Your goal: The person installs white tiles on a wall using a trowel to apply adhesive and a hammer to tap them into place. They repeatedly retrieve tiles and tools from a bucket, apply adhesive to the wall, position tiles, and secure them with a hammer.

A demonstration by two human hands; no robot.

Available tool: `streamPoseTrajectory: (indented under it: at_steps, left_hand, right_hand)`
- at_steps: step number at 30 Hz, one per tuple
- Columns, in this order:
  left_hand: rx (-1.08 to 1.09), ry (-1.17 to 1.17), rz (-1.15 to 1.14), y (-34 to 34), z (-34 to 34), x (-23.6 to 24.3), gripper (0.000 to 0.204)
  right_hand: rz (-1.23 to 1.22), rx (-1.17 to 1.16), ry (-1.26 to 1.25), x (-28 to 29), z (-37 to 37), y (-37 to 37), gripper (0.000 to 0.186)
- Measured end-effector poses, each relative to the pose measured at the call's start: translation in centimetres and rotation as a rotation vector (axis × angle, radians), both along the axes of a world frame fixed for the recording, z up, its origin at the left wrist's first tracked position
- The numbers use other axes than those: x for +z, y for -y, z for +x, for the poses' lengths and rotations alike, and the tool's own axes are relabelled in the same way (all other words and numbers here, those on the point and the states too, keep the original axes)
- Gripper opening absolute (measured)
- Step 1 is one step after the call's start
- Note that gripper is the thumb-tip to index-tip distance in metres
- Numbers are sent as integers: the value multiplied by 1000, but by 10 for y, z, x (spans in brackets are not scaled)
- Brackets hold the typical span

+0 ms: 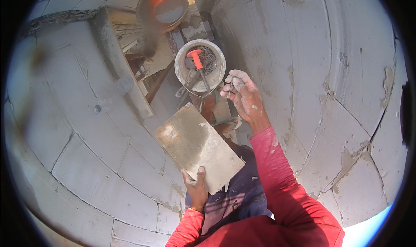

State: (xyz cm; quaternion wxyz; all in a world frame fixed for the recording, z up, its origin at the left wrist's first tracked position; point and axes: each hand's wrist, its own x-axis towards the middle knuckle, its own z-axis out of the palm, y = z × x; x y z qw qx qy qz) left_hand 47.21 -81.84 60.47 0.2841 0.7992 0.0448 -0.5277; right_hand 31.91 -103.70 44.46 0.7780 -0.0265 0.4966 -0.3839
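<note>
My left hand (197, 191) grips the lower edge of a flat, rectangular grey-beige slab (201, 145), its thumb lying on the top face. Damp grey mortar darkens part of that face. To the right of a bucket (221, 61), my dusty right hand (246, 97) is raised with its fingers pinched around thin dark metal pieces (231, 86) that look like nails. Inside the bucket lie many similar thin dark pieces (209, 58) and a chisel with an orange hand guard (196, 58). Another tool's handle (181, 91) leans out over the bucket's near rim.
Grey block walls rise close on the left (104, 160) and right (299, 74), with mortar-smeared joints. An orange-brown basin (164, 9) stands beyond the bucket. Left of it is a framed opening (123, 69). My sandalled foot (229, 125) is just below the bucket.
</note>
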Motion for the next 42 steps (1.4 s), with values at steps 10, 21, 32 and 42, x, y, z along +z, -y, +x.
streamPoseTrajectory:
  at_steps: [10,21,32,42]
  left_hand:
    - [-335,-61,-525,-47,-47,417,54]
    - [-1377,-650,-679,-104,-357,804,40]
    - [-2010,-1094,-795,-362,-646,843,53]
    - [-2378,-1392,-765,-649,-750,803,51]
  right_hand:
    - [-164,97,-209,579,-164,-172,25]
    - [-404,117,-944,904,-429,-542,31]
    - [-174,-1798,74,872,-462,-790,41]
    - [89,-2368,-274,830,-555,-1029,64]
